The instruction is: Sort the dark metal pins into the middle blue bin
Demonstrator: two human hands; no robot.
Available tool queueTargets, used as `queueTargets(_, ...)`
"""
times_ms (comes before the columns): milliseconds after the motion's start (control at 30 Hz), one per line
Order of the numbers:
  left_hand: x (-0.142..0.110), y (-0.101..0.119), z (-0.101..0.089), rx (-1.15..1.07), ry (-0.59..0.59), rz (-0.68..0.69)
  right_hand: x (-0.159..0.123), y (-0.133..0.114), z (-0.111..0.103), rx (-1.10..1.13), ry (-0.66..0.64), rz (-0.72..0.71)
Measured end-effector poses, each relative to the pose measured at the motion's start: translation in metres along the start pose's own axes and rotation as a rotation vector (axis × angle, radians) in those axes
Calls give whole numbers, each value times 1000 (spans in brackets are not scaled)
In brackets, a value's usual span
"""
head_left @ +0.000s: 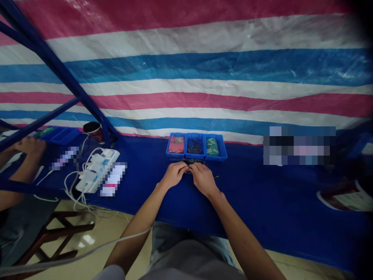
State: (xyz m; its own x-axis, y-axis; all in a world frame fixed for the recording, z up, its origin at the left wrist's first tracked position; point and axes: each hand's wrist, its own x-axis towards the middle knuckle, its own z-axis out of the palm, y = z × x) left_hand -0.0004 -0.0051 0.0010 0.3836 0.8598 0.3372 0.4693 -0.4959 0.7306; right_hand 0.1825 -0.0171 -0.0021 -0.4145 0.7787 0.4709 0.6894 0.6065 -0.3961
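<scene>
My left hand [174,175] and my right hand [203,179] meet above the blue tabletop [186,206], thumbs and fingertips pinched close together. Whatever lies between the fingers is too small and hidden to name. Just beyond them is a loose pile of thin dark metal pieces [190,160], perhaps screws. One slim piece [216,177] sticks out beside my right hand. Behind stand three joined blue bins [215,158]: the left one has a pink packet [176,143], the middle one more thin dark pieces [194,147], and the right one a green packet [211,146] with small pale parts.
Left of me lie a white power strip [99,171] with tangled cables and a pixelated phone-like object [113,179]. A blue metal frame [58,70] slants past a dark cup [94,132] and a co-worker's hand [30,147]. At right sits a red-and-white container [346,196].
</scene>
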Motion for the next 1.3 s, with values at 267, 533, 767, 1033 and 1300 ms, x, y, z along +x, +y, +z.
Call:
queueTargets(267,-1,10,-2,-59,41,35,-2,-4,-3,33,3,-24)
queueTargets(533,-2,22,7,-105,131,83,-7,0,-8,251,25,4)
queueTargets(767,-4,20,7,-110,143,90,-5,-7,-2,363,54,96)
queueTargets(1033,-1,14,6,-46,104,68,-2,-1,-1,424,69,164)
queueTargets(1300,-1,12,4,-19,51,-21,-3,-4,-9,427,31,144)
